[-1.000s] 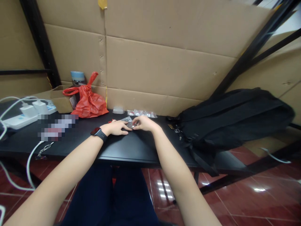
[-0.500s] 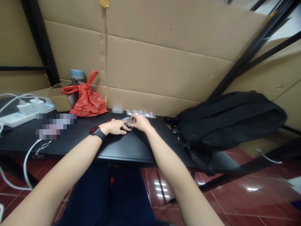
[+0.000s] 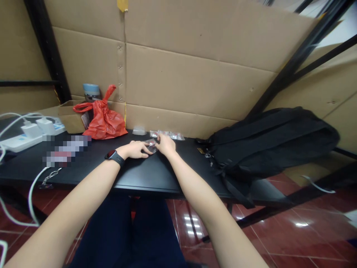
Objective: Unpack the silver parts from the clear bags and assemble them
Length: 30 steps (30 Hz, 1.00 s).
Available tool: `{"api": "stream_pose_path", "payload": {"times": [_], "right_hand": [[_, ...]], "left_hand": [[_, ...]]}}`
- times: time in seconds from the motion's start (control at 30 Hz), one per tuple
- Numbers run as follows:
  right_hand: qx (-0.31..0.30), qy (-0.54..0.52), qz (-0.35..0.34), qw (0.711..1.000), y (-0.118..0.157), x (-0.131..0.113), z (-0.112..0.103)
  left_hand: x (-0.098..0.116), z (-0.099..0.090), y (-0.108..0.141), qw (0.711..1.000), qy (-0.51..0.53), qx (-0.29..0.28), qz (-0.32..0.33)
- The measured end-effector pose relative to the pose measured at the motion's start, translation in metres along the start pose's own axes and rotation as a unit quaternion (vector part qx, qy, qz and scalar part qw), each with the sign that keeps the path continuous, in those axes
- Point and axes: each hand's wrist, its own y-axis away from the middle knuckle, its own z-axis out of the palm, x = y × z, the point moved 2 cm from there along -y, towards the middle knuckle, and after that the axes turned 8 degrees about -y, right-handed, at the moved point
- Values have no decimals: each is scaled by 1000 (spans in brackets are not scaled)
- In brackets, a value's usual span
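Observation:
A small clear plastic bag (image 3: 152,145) with something red and silvery inside lies on the black table (image 3: 145,175). My left hand (image 3: 136,149), below a dark wristwatch (image 3: 115,158), has thumb and forefinger closed on the bag's left side. At the bag's right edge, my right hand (image 3: 165,144) pinches with its fingers together. Behind it, a row of similar small bags (image 3: 177,136) lies along the cardboard wall, partly hidden by my right hand. A stack of clear empty-looking bags (image 3: 139,130) rests to the left of that row.
A red plastic bag (image 3: 107,123), an open cardboard box (image 3: 69,118) and a blue-lidded bottle (image 3: 91,90) stand at the back left. A power strip (image 3: 30,136) with cables is at far left. A black backpack (image 3: 273,141) and keys (image 3: 208,155) lie on the right.
My right hand has shifted slightly, and its fingers are now at the bag's right edge. More of the bag and its red content shows between my hands.

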Motion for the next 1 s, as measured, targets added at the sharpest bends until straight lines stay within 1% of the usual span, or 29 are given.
{"api": "stream_pose_path", "payload": {"times": [0.03, 0.1, 0.2, 0.3, 0.33, 0.43, 0.53, 0.67, 0.77, 0.83, 0.9, 1.0], "right_hand": [[-9, -8, -16, 1000, -1, 2, 0], [-47, -35, -61, 996, -2, 6, 1], [-109, -87, -123, 983, -2, 12, -1], [-142, -121, -137, 973, -2, 17, -5], [-141, -124, -137, 973, -3, 19, -7], [-111, -122, -151, 975, -5, 23, -9], [-104, -121, -174, 972, -6, 24, -5], [-97, -116, -161, 975, -7, 24, 3], [-85, -130, -151, 976, -10, 26, 2], [-74, -145, -147, 976, -12, 28, -1], [-83, -152, -140, 975, -13, 30, -3], [-100, -123, -91, 983, -11, 28, -1]], "left_hand": [[0, 0, 0, 1000, 0, 9, 1], [0, -1, 0, 1000, -1, 26, 0], [-1, -3, 1, 998, 0, 52, -32], [0, -4, 2, 995, 11, 71, -74], [0, -4, 2, 994, 12, 72, -82], [-2, 1, -1, 993, -10, 73, -94], [-6, 8, -5, 989, -32, 101, -102], [-12, 14, -9, 981, -35, 151, -112], [-13, 13, -10, 974, -11, 177, -143], [-13, 10, -9, 966, 18, 188, -177], [-12, 8, -9, 958, 47, 194, -204], [-10, 6, -9, 953, 69, 190, -225]]}}
